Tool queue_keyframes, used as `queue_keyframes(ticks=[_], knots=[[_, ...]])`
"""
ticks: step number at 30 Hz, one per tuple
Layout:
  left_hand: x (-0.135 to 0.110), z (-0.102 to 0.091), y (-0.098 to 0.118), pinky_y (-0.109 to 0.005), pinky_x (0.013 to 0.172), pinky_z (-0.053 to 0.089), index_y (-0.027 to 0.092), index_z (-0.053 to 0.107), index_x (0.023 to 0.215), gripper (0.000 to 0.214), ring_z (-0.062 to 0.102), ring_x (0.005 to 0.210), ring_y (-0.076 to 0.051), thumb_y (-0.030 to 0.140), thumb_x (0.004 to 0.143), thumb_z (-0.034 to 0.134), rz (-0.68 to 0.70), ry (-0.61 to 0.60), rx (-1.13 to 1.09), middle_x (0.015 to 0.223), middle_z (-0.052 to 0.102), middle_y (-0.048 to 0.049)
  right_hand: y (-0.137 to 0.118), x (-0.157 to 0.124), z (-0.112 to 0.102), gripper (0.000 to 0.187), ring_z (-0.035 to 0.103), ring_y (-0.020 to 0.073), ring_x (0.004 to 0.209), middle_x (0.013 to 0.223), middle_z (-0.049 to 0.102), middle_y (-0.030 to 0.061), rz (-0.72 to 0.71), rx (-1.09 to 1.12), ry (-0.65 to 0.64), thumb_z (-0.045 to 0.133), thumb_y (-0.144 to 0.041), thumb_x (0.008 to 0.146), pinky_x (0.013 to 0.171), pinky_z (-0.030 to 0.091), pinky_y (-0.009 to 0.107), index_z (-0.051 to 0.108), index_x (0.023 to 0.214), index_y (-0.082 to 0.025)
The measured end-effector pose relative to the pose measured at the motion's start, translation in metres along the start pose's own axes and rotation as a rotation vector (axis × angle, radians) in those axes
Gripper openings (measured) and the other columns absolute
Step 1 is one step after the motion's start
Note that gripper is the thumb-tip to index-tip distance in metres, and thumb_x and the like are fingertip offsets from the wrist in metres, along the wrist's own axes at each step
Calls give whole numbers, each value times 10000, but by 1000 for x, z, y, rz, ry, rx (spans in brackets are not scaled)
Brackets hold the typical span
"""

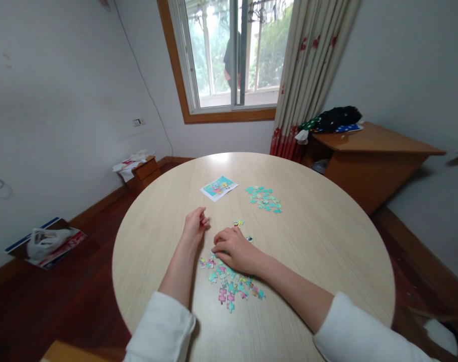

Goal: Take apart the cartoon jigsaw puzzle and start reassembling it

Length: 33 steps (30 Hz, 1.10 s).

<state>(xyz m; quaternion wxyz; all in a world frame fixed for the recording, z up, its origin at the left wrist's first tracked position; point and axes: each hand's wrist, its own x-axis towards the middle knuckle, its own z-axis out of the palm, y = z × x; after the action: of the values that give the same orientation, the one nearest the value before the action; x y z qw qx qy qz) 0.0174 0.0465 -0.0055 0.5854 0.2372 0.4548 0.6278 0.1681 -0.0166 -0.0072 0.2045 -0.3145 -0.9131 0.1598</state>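
My left hand (196, 223) rests on the table left of the jigsaw pieces, its fingers curled in; whether anything is inside them is hidden. My right hand (234, 247) lies palm down over the top of a loose pile of jigsaw pieces (231, 289), fingers bent and pressed together. What sits under those fingertips I cannot make out. The pile is pink, turquoise and yellow. Just beyond the right hand are a yellow patterned piece (239, 222) and a small dark-and-white piece (250, 239).
A round pale wooden table (307, 241) carries everything. Toward its far side lie a printed picture card (219, 188) and a separate group of turquoise pieces (264, 199). A brown desk (383, 146) with cloth on it stands at the right, beside a curtain (307, 65).
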Motion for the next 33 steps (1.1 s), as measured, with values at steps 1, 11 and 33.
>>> queue_keyframes(ticks=[1,11,33], knots=[[1,0,-1,-180,379,184,195,296,539,359,254,348,-17,180,585,652,-1,-3,1,404,258,124,0,0,0,155,540,204,984,994,659,77,12,4,0,576,-211,866,914,311,406,727,895,-193],[4,-3,-4,-170,368,191,189,310,532,366,256,346,-13,189,581,673,13,-13,19,413,276,116,-4,1,-3,81,547,200,973,949,661,67,127,73,-33,638,-189,828,896,313,381,706,866,-168],[2,-1,-1,-172,369,202,183,334,499,324,267,338,-22,146,615,634,-2,-3,6,392,284,104,13,-1,-12,138,580,177,883,874,690,64,120,12,-3,552,-136,867,832,311,335,690,863,-148]])
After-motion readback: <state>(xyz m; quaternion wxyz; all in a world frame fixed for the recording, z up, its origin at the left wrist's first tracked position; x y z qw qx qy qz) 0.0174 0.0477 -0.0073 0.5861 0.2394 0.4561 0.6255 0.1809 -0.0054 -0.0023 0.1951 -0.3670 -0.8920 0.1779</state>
